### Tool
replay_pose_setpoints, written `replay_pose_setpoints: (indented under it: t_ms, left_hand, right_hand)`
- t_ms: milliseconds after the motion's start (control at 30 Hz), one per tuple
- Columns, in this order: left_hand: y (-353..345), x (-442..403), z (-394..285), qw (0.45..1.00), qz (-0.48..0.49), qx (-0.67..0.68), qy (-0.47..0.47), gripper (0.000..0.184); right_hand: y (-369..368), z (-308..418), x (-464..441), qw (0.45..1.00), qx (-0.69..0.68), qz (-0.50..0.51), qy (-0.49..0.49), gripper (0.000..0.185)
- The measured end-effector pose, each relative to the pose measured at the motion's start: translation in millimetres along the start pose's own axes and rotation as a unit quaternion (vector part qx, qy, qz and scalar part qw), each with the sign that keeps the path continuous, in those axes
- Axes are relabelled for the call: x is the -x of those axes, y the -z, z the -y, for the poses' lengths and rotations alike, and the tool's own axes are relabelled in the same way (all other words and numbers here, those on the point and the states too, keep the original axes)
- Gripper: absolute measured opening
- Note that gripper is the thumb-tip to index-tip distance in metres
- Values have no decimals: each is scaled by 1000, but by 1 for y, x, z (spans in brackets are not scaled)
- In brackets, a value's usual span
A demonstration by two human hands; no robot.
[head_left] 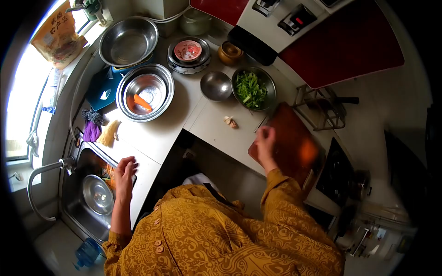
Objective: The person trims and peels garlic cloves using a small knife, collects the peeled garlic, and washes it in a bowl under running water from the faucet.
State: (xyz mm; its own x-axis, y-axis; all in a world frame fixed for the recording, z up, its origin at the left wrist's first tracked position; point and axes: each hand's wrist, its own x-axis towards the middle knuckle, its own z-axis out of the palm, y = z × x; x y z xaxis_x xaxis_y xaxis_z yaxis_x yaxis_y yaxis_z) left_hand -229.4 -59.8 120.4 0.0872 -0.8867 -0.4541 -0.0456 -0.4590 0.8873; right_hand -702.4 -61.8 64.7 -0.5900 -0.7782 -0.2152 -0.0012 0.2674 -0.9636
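Observation:
My left hand [125,172] hovers at the counter edge beside the sink, its fingers loosely bent and slightly apart, with nothing visible in them. My right hand [265,140] is above the left part of a brown cutting board [287,133]; its fingers are curled in and a little blurred, so what they hold, if anything, is hidden. A thin metallic strip [261,124] shows just beyond that hand. Garlic pieces [231,122] lie on the counter near the board. Behind them, a metal bowl of chopped green vegetables [251,89] stands next to a small metal bowl [215,86].
At the left, the sink [76,202] holds a metal basin [98,195] and orange peelings. Nested metal basins [120,103] with an orange carrot piece [142,102] stand on the counter. The faucet [34,177] arches over the sink. A dark stove [336,172] is at the right.

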Motion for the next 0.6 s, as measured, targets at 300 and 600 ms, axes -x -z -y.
replay_pose_setpoints:
  t_ms: [300,600]
  left_hand:
    - [-50,39,-27,869,193,443,108,53]
    - [37,86,-38,851,-42,519,63,30]
  right_hand:
    - [-202,93,178,812,47,483,323,23]
    - [-286,124,236,800,-18,599,-3,20]
